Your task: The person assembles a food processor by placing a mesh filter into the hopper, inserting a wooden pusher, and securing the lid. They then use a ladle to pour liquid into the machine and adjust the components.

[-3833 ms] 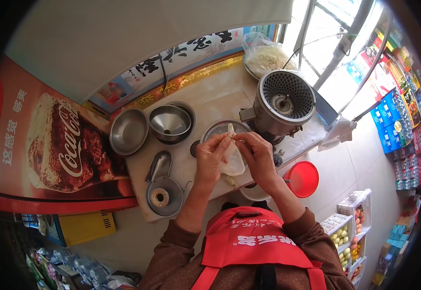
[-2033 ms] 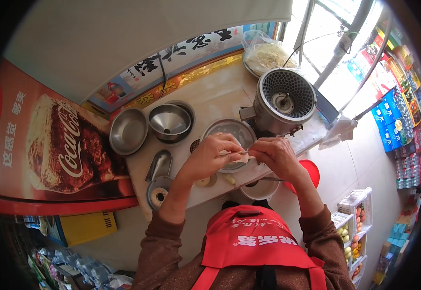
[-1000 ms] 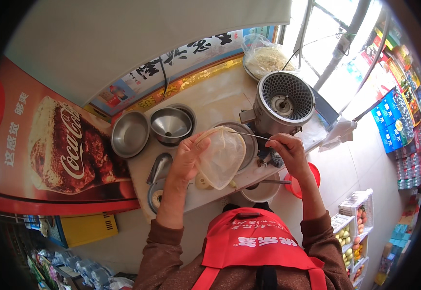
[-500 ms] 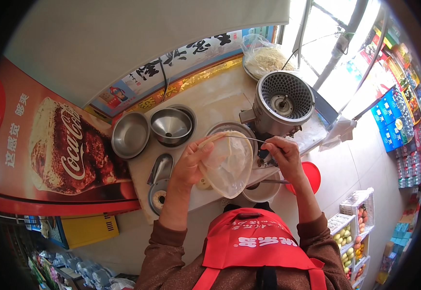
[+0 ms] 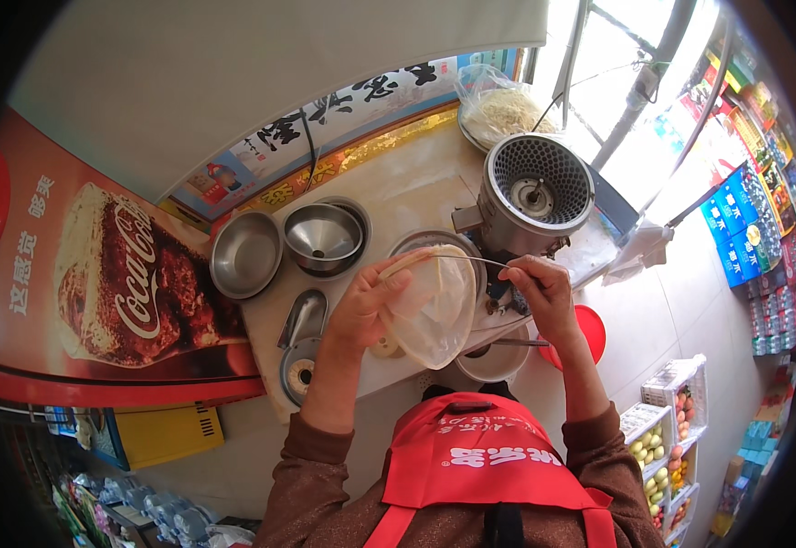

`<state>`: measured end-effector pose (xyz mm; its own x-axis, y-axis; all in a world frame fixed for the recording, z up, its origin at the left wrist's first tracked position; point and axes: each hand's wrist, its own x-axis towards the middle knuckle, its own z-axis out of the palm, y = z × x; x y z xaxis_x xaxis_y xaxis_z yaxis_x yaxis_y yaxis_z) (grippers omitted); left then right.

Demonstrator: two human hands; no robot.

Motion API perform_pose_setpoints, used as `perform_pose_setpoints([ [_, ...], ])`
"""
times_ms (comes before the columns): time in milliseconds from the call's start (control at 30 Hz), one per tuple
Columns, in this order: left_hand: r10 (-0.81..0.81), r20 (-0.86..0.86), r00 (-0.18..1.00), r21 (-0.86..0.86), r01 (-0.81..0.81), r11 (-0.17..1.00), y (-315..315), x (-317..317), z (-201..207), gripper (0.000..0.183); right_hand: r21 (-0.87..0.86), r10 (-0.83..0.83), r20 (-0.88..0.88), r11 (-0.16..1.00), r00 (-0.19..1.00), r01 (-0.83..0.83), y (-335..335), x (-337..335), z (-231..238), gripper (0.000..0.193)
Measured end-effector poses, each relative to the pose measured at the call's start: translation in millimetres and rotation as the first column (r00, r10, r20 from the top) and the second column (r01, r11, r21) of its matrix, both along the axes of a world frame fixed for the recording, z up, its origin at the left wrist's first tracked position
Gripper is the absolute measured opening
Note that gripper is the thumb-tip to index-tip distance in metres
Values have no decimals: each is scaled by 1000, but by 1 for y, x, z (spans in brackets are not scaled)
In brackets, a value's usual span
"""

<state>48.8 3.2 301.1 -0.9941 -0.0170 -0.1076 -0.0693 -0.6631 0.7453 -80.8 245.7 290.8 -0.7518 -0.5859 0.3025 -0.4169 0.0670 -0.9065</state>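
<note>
My left hand (image 5: pixel 371 301) pinches the hemmed rim of a pale, see-through mesh filter bag (image 5: pixel 434 315), which hangs open below the fingers. A thin metal wire (image 5: pixel 471 259) runs from the bag's rim across to my right hand (image 5: pixel 540 290), whose fingers are closed on its free end. Part of the wire seems to sit inside the hem. Behind the bag, a round metal pan (image 5: pixel 407 245) is partly covered. Beyond my right hand stands a metal machine (image 5: pixel 537 187) with a perforated drum and a central spindle.
On the table (image 5: pixel 398 205) are a metal basin (image 5: pixel 246 255), a steel funnel (image 5: pixel 323 236) nested in a bowl, and a metal scoop (image 5: pixel 307 318). A white pot (image 5: pixel 493 363) and a red lid-like disc (image 5: pixel 590 334) sit lower right. Produce crates (image 5: pixel 647 429) stand farther right.
My right hand has shifted slightly right and down with the wire end. The wire now bends more, and the bag's mouth looks a little narrower.
</note>
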Motion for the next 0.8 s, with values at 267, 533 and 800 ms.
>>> perform_pose_setpoints([
  [267, -13, -3, 1000, 1, 13, 1000, -1, 0, -3, 47, -7, 6, 34, 1000, 999, -6, 2, -2, -2, 17],
  [533, -22, -17, 1000, -64, 21, 998, -2, -3, -2, 47, -13, 64, 94, 998, 994, -63, 2, -5, -1, 17],
  [800, 107, -48, 993, -258, -115, 959, 5, -12, 2, 39, -21, 35, 0, 999, 999, -35, 0, -4, 2, 16],
])
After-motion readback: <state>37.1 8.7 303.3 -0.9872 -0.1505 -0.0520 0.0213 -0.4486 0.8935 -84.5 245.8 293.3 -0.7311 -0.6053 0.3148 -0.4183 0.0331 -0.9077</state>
